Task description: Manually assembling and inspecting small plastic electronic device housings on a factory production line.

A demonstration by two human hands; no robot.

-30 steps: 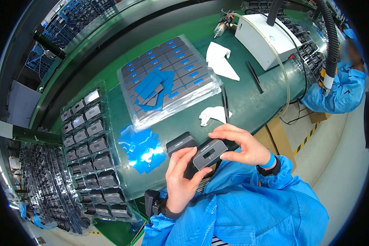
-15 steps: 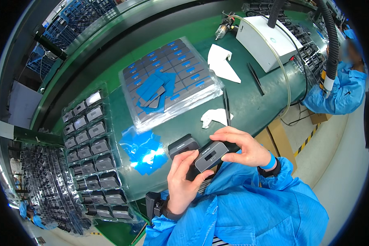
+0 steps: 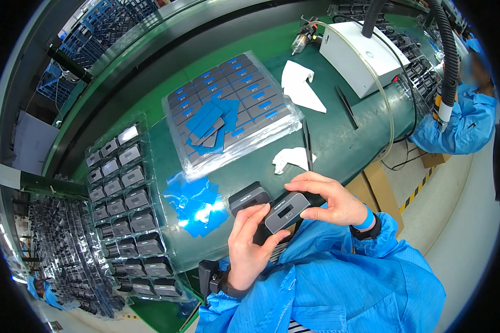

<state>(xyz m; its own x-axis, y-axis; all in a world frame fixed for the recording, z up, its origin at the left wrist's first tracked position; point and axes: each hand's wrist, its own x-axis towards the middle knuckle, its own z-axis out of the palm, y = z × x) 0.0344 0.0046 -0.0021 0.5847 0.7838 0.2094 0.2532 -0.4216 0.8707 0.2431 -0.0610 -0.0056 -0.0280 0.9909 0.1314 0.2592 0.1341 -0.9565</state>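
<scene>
Green bench (image 3: 339,145); pale floor (image 3: 436,222), yellow-black striped tape (image 3: 416,188).

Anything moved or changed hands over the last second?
Nothing clearly moved, was grasped or released; the whole view just shifted slightly. The left hand and right hand still hold the grey housing. The second housing beside it and shiny blue film stay put.

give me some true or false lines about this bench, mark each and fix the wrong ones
1. The left hand and right hand hold one gray case. True.
2. The white box stands at the picture's lower left. False: the white box stands at the upper right.
3. A second case sits left of the held one. True.
4. Blue film covers the held case's face. False: its gray face shows; shiny blue film lies on the bench.
</scene>
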